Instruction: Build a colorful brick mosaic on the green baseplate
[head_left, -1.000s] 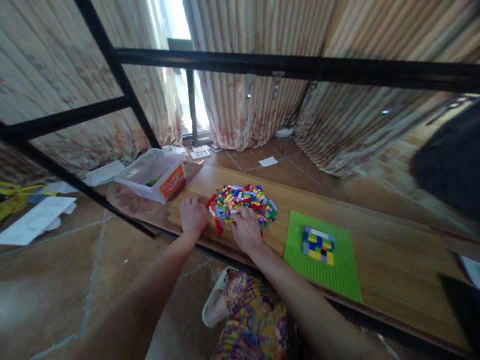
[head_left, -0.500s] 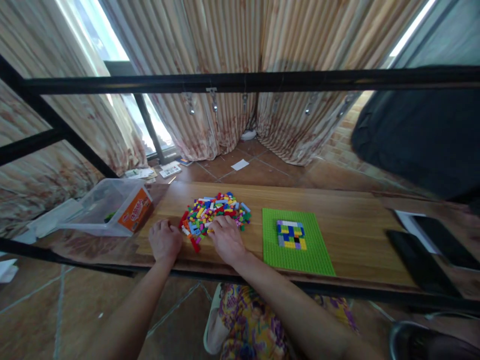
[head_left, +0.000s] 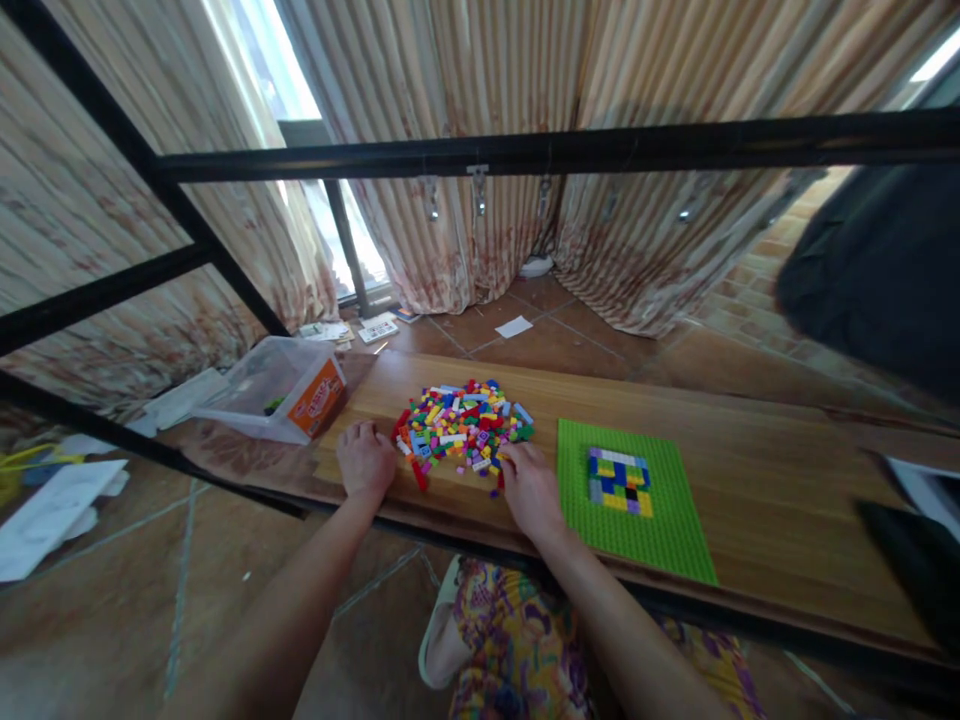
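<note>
A heap of small coloured bricks [head_left: 461,425] lies on the wooden board [head_left: 750,480]. My left hand [head_left: 366,460] rests on the board just left of the heap, fingers curled loosely. My right hand [head_left: 529,480] sits at the heap's right edge, between the heap and the green baseplate [head_left: 675,525], fingers bent down; whether they pinch a brick is hidden. On the baseplate stands a small block of blue, yellow and green bricks [head_left: 619,480].
A clear plastic tub with an orange label [head_left: 281,388] stands left of the board. Black metal frame bars [head_left: 525,155] cross the view. Papers [head_left: 52,505] lie on the tiled floor at left. A dark object [head_left: 911,570] sits at the board's right end.
My right hand has moved from the middle front of the heap to its right edge, nearer the baseplate. The left hand stays put. The camera has swung a little.
</note>
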